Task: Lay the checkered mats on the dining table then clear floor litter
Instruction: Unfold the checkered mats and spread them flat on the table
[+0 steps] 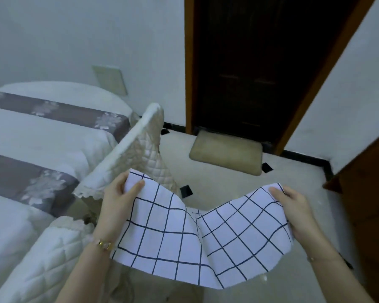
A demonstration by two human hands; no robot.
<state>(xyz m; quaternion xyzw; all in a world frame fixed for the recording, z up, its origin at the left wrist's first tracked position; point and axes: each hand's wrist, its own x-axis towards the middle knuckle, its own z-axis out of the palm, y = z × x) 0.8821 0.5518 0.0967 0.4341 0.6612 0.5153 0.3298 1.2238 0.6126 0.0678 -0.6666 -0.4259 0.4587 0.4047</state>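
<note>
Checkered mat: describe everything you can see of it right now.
The checkered mat is white with thin dark-blue grid lines and looks like soft cloth. It hangs in the air, sagging at a middle crease. The left hand pinches its left end, the right hand its right end. It is not on the table.

pale walls, dark doorway

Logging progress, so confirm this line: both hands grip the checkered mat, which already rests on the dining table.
Wrong in one point. The head view shows the checkered mat held in the air, sagging in the middle, to the right of the dining table, not resting on it. The left hand and right hand do grip its two sides.
</note>
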